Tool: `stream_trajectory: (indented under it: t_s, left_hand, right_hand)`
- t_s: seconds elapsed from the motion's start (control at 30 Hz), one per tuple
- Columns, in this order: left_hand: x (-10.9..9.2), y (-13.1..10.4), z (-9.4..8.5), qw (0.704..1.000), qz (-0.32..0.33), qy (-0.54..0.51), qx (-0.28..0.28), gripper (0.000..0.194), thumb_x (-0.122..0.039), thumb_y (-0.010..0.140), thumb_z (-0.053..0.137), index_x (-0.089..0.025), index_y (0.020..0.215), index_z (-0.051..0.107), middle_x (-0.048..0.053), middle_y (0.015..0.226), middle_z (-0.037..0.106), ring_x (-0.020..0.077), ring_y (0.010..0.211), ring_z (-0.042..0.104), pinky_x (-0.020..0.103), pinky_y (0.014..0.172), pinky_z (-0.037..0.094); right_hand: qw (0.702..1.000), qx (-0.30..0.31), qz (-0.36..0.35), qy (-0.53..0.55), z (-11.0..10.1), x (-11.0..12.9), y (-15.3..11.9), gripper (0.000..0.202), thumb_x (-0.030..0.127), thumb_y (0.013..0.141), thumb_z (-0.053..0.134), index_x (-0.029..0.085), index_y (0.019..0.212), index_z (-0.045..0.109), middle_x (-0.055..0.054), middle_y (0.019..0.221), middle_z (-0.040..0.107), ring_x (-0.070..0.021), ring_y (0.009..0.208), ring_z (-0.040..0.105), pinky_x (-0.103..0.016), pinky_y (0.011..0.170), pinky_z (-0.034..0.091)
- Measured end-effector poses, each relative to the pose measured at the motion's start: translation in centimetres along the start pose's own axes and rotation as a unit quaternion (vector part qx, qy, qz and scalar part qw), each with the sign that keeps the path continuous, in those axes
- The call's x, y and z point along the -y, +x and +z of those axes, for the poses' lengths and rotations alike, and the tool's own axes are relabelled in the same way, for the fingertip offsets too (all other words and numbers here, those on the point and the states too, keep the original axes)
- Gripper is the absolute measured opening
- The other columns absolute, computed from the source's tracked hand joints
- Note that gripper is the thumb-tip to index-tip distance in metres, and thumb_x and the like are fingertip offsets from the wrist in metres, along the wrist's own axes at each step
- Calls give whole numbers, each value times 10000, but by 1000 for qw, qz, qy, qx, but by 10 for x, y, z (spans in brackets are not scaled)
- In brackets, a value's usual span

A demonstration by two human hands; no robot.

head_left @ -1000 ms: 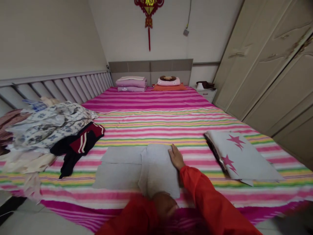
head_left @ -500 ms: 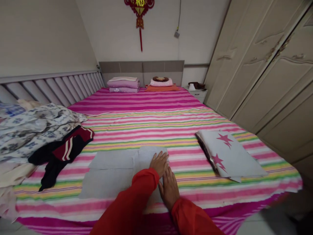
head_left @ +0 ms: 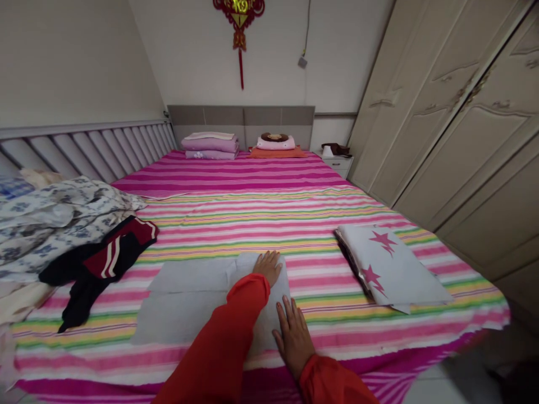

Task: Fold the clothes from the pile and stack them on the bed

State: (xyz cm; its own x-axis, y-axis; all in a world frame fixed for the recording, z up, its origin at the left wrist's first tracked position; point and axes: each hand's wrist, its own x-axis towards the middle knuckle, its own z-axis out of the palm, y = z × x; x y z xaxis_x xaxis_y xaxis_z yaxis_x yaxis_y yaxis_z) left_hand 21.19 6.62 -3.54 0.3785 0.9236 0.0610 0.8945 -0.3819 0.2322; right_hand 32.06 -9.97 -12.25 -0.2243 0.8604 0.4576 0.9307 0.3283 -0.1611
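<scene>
A light grey folded cloth (head_left: 181, 317) lies flat on the striped bedsheet (head_left: 320, 269). Creases run along it and its right part is a raised, folded layer. My left hand (head_left: 268, 267) rests palm down on the cloth's far right part, fingers stretched out. Nearer me, my right hand (head_left: 295, 336) lies flat with spread fingers at the cloth's right edge, partly over the sheet. Neither hand grips anything. My left sleeve hides some of the cloth's near side.
A folded grey piece with pink stars (head_left: 400, 269) lies to the right. On the left are a black and maroon garment (head_left: 113, 252) and a heap of floral cloth (head_left: 63, 219). Folded bedding (head_left: 213, 146) sits by the headboard (head_left: 280, 118). A wardrobe (head_left: 438, 134) stands at right.
My hands have come apart: the left has shifted slightly away and left over the cloth, the right slightly nearer me. The cloth keeps its shape.
</scene>
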Motion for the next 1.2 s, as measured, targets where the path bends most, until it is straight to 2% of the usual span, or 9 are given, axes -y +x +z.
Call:
stream_trajectory:
  t_s: [0.17, 0.3, 0.4, 0.5, 0.6, 0.73, 0.87, 1.0, 1.2]
  left_hand:
    - [30, -10, -14, 999, -43, 19, -4, 521, -364, 937, 258, -228, 1423, 387, 31, 1490, 384, 208, 1406, 264, 444, 1162, 166]
    - [53, -24, -29, 993, -110, 39, -15, 521, -313, 921, 282, -228, 1425, 385, 69, 1483, 391, 263, 1399, 276, 553, 1144, 126]
    - [47, -36, -29, 990, -125, 44, -41, 519, -302, 924, 272, -229, 1426, 383, 73, 1507, 346, 275, 1409, 248, 583, 1133, 119]
    - [29, -50, -17, 997, -52, 24, -47, 501, -288, 927, 279, -260, 1412, 404, 31, 1509, 350, 242, 1412, 244, 555, 1142, 142]
    - [19, -60, -4, 1000, -15, 4, -27, 504, -278, 923, 302, -260, 1418, 391, 20, 1504, 358, 231, 1413, 245, 539, 1147, 161]
    - [26, -62, -1, 998, -18, -8, -61, 490, -285, 930, 293, -254, 1406, 410, 8, 1488, 387, 221, 1415, 237, 525, 1160, 143]
    - [36, -52, -3, 994, -36, -10, -104, 477, -262, 922, 313, -246, 1380, 443, 19, 1473, 415, 222, 1403, 269, 504, 1157, 180]
    - [42, -40, -7, 990, -98, -49, -93, 498, -262, 915, 328, -164, 1395, 421, 69, 1482, 396, 228, 1394, 291, 438, 1151, 230]
    - [48, -46, -10, 980, -123, -119, -104, 489, -245, 902, 358, -151, 1373, 449, 94, 1469, 412, 242, 1397, 284, 454, 1157, 205]
  right_hand:
    - [1000, 21, -12, 14, -13, -4, -14, 719, 300, 865, 489, 242, 1506, 168, -65, 1540, 258, -257, 1391, 294, -424, 1065, 325]
    - [999, 31, 19, 29, -34, 1, -4, 495, 357, 912, 420, 262, 1398, 432, -83, 1455, 430, -267, 1316, 418, -465, 1042, 333]
    - [998, 15, 36, 55, -52, 11, 26, 406, 336, 951, 334, 266, 1282, 559, -63, 1382, 524, -249, 1327, 401, -464, 1058, 305]
    - [995, 11, 41, 93, -60, 22, 66, 453, 307, 963, 276, 232, 1362, 476, -60, 1433, 466, -219, 1377, 320, -432, 1070, 297]
    - [988, 71, 74, 111, -53, 28, 101, 484, 327, 966, 261, 224, 1419, 396, -57, 1481, 397, -228, 1390, 292, -457, 1070, 294]
    - [980, 135, 114, 91, -37, 21, 128, 475, 373, 968, 275, 266, 1413, 402, -37, 1497, 368, -245, 1401, 264, -532, 1083, 240]
    - [980, 138, 128, 72, -28, 7, 141, 468, 377, 963, 296, 281, 1407, 412, -40, 1504, 357, -230, 1408, 246, -523, 1092, 223]
    - [977, 129, 152, 70, -24, 1, 148, 474, 369, 963, 282, 270, 1407, 415, -39, 1498, 370, -217, 1405, 249, -487, 1095, 231]
    - [977, 76, 179, 89, -21, -10, 135, 501, 368, 946, 294, 184, 1382, 458, -100, 1474, 402, -238, 1347, 365, -428, 1072, 298]
